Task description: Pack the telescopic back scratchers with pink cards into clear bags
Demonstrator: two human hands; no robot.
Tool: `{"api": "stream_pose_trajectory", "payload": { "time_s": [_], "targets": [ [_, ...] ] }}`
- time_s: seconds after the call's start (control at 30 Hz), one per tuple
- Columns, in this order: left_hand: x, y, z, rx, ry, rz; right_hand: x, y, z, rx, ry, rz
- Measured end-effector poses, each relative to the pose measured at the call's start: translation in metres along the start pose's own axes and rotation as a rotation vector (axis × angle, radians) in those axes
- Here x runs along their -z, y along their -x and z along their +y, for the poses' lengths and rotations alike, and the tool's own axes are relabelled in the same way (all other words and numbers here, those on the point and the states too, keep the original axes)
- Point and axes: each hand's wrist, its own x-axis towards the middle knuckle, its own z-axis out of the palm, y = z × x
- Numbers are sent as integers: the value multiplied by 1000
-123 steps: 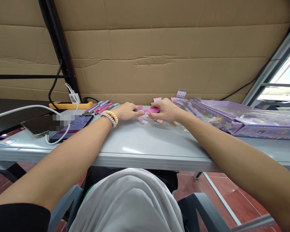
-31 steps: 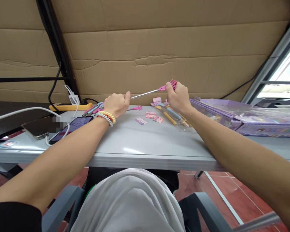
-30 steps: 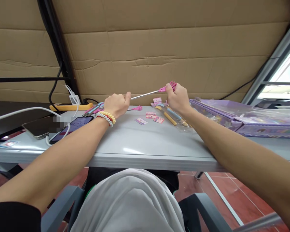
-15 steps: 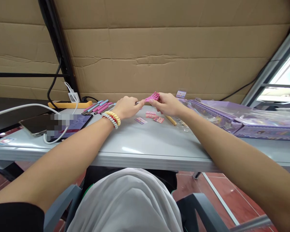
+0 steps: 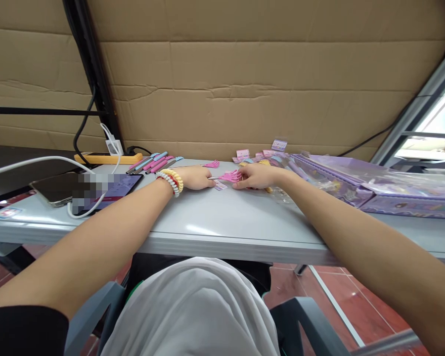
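Observation:
Between my hands is a small back scratcher with a pink hand-shaped head [image 5: 230, 176] and a thin metal rod. My left hand [image 5: 195, 177], with beaded bracelets at the wrist, is closed around the rod end, low over the table. My right hand [image 5: 257, 176] pinches the fingers of the pink head from the right. A second pink hand-shaped head [image 5: 210, 163] lies on the table just behind my left hand. A small printed card [image 5: 220, 185] lies under the rod, partly covered.
Pink and blue handles with metal tubes [image 5: 154, 162] lie left of my left hand. Further left are a tablet [image 5: 120, 190], a phone [image 5: 55, 189] and a yellow power strip [image 5: 114, 159]. Clear bags with card tops [image 5: 269, 154] and a purple box [image 5: 411, 200] are at right.
Both hands have come down and nearer to me, with a back scratcher between them. Another pink head now shows on the table behind. My right hand now covers the spot of several cards.

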Motion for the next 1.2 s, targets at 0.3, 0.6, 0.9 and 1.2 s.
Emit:
{"api": "stream_pose_trajectory", "payload": {
  "time_s": [0.3, 0.6, 0.9, 1.2],
  "targets": [
    [-1, -1, -2, 23, 55, -6, -1, 2, -1, 56, -15, 73],
    [1, 3, 1, 25, 54, -10, 0, 6, -6, 103, 19, 90],
    [0, 1, -1, 3, 17, -1, 1, 6, -6, 98, 45, 99],
    [0, 2, -1, 0, 21, 0, 0, 5, -5, 95, 44, 85]
  ]
}}
